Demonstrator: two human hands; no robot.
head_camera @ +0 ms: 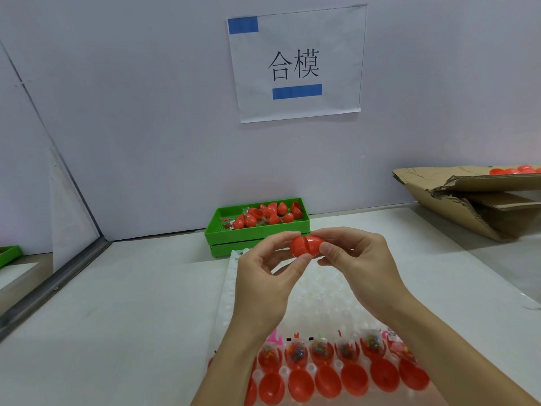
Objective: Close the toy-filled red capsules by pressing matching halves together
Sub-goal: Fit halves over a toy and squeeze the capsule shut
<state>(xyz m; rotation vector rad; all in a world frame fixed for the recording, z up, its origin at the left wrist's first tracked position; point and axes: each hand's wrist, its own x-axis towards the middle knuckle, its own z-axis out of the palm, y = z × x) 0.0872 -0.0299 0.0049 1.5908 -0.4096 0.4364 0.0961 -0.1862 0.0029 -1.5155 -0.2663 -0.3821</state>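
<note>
A red egg-shaped capsule [305, 246] is held above the table between both hands, a dark seam showing where its two halves meet. My left hand [268, 276] pinches its left half with thumb and fingertips. My right hand [355, 259] pinches its right half. Below my wrists, a white dimpled holder tray [316, 291] carries a row of red capsule halves filled with small toy packets [322, 351] and, nearer me, a row of empty red halves [328, 380].
A green tray [257, 234] with loose red capsule pieces and packets stands at the back by the wall. A torn cardboard box [474, 200] with red capsules sits at the right. A paper sign [295, 64] hangs on the wall.
</note>
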